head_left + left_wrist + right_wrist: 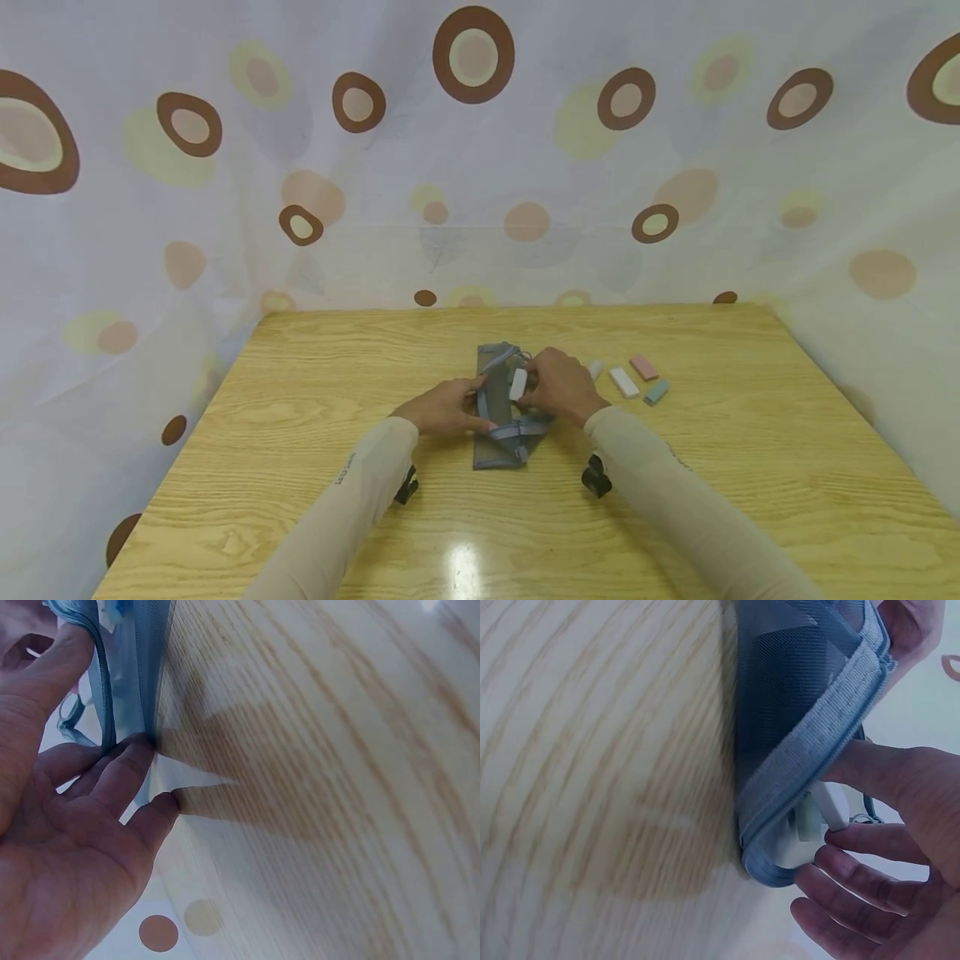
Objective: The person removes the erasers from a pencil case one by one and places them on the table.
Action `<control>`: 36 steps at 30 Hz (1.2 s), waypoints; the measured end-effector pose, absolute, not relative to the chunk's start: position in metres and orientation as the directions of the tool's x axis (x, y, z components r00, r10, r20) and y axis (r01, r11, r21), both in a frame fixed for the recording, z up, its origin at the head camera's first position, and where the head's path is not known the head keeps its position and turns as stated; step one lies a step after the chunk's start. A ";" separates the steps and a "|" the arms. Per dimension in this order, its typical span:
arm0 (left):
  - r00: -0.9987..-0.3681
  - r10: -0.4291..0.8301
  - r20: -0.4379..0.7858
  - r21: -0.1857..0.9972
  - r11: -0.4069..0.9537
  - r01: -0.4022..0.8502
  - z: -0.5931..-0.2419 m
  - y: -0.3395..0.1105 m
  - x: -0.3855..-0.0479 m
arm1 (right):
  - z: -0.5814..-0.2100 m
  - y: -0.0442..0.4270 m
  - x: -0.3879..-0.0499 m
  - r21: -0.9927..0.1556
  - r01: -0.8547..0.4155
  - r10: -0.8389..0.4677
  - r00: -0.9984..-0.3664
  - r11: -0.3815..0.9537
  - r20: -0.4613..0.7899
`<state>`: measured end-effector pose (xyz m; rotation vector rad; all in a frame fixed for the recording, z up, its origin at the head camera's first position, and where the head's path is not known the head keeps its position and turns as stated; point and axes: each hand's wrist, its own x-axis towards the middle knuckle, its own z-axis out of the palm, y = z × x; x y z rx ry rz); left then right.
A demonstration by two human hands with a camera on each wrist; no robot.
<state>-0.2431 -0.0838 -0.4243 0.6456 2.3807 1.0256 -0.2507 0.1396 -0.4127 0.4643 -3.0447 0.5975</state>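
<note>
While right hand (562, 387) pinches block (518, 384) | pouch (495, 408) seemingly holds greenish piece (808, 820)

The pouch (497, 400) is greyish blue, one block (518, 384) white, the table (315, 358) grained yellow, the backdrop (480, 167) spotted brown.

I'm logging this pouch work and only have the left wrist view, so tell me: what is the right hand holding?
Observer: The right hand pinches a white block at the opening of the pouch.
Operator: Do other blocks lie on the table?
Observer: Yes, to the right of that hand: a pink block, a green block, a second white block, and another white piece partly hidden behind the hand.
</note>
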 end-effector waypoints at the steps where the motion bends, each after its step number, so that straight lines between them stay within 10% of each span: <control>1: -0.780 0.582 -0.229 0.757 0.611 0.233 -0.424 -0.084 -0.243 | -0.412 0.140 -0.251 -0.368 -0.295 -0.293 -0.954 0.882 0.063; 36: -0.776 0.587 -0.229 0.775 0.593 0.220 -0.426 -0.084 -0.243 | -0.385 0.205 -0.241 -0.440 -0.227 -0.245 -0.969 0.869 0.017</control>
